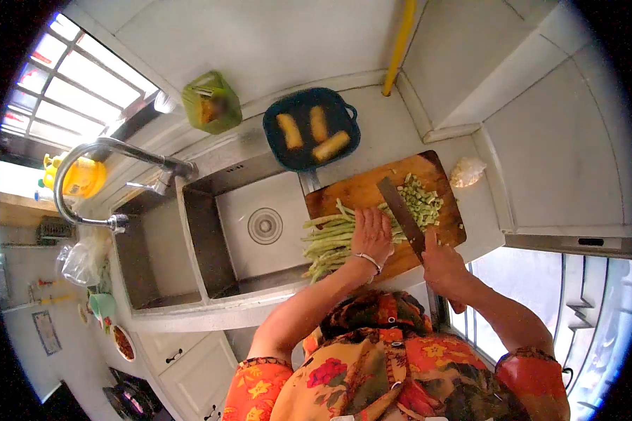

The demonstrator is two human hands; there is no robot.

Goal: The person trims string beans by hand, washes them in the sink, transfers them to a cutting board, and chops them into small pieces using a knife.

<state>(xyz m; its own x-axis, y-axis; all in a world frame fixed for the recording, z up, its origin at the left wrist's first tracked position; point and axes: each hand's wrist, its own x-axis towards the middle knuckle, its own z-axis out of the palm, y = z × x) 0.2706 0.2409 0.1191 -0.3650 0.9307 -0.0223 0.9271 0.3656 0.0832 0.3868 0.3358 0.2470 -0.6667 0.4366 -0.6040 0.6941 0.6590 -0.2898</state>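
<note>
My left hand (372, 235), with a bracelet at its wrist, presses down on a bundle of long green beans (328, 242) on a wooden cutting board (347, 188). The fingers lie together over the beans near their cut ends. My right hand (444, 268) is closed round the handle of a kitchen knife (400, 214). Its broad blade points away from me, between the long beans and a heap of chopped bean pieces (423, 200) at the board's right.
Left of the board is a double-basin steel sink (239, 203) with a curved faucet (119, 144). Behind stands a dark blue-green basket (300, 151) holding three long yellowish pieces. A green container (225, 116) is by the wall. A whitish lump (468, 172) lies right of the board.
</note>
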